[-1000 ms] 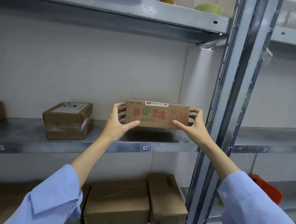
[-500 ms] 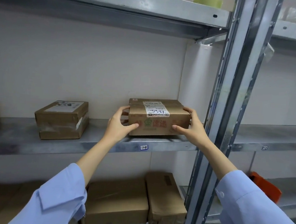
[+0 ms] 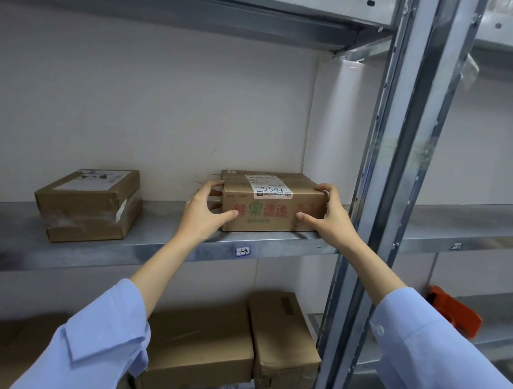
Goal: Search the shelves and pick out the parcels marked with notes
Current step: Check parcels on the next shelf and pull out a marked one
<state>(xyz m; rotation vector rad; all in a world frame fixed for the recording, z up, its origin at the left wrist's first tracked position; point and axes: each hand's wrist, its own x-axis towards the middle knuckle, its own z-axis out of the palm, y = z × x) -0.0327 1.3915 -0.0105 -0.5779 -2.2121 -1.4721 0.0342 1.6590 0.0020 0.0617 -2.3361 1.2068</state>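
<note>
The parcel (image 3: 274, 207) is sitting on the middle shelf (image 3: 154, 248), close to its front edge, with its long axis running left to right along that edge. It is lying straight ahead of the person, between the two hands, so neither hand is nearer. The left hand (image 3: 205, 212) is gripping the left short end and the right hand (image 3: 328, 217) the right short end. On each, the thumb is pressing on the printed front face and the fingers are curling round the end. Any lift or pull would, I judge, be coming straight toward the body. The steel upright (image 3: 402, 174) is standing just beside the right hand, leaving little room on that side.

A white label (image 3: 269, 189) is lying across the parcel's top front edge, with handwritten digits on it (hard to read with certainty). Whether that counts as the note being looked for is a judgement I cannot settle.

The parcel's back, underside and short ends are hidden, as are most of the fingers behind it. A second parcel (image 3: 89, 205) is resting well apart to the left on the same shelf, its top sticker too foreshortened to read. The lower boxes (image 3: 199, 348) are partly covered by a blue sleeve (image 3: 102, 344).
</note>
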